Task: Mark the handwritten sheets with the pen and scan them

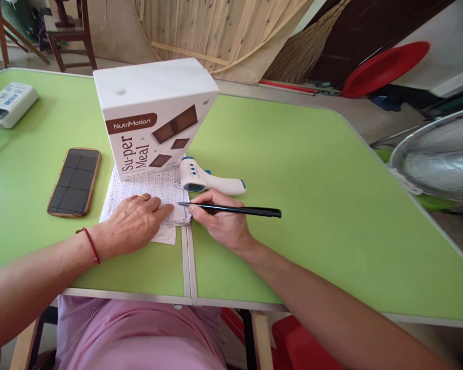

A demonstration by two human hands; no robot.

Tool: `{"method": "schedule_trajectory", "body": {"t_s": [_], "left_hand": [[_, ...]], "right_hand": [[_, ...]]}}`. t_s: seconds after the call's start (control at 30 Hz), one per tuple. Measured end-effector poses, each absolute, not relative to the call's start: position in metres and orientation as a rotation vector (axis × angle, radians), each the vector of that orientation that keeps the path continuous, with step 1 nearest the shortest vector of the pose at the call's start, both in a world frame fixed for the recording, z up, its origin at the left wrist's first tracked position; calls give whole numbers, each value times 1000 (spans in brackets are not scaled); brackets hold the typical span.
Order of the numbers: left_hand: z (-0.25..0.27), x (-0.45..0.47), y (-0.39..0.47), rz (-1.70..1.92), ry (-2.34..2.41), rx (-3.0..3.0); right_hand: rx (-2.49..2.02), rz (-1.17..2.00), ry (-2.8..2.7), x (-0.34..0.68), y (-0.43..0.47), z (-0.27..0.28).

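Note:
My right hand [226, 218] grips a black pen [243, 209] that lies nearly level, its tip pointing left at the paper's right edge. Under my left hand [135, 221] are sheets of paper [154, 187] covered in dense handwriting. That hand rests on them palm down, index finger stretched toward the pen tip. A white box [154, 118] labelled NutriMotion Su-per Meal stands upright at the far edge of the sheets and hides part of them. Just beyond my right hand, a white and blue infrared thermometer [212, 180] lies on its side, partly over the paper.
A smartphone [74, 182] in a brown case lies left of the paper. Farther left is a white power bank [11, 105] with a cable. The green folding table [312, 205] has a metal seam near the paper. A fan [440, 154] stands off its right edge.

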State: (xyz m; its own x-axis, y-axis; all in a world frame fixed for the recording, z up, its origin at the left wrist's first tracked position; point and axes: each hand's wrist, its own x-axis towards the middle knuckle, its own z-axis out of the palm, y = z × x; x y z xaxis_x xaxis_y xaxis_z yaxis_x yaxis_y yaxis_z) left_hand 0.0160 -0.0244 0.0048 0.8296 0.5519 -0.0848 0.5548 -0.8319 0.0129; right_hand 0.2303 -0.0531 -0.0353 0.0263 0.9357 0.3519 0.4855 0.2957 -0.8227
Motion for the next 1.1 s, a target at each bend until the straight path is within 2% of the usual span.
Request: {"method": "schedule_trajectory", "body": {"t_s": [1.1], "left_hand": [[4, 15, -23, -104, 874, 2991]], "right_hand": [[-1346, 559, -1570, 230, -53, -33]]}}
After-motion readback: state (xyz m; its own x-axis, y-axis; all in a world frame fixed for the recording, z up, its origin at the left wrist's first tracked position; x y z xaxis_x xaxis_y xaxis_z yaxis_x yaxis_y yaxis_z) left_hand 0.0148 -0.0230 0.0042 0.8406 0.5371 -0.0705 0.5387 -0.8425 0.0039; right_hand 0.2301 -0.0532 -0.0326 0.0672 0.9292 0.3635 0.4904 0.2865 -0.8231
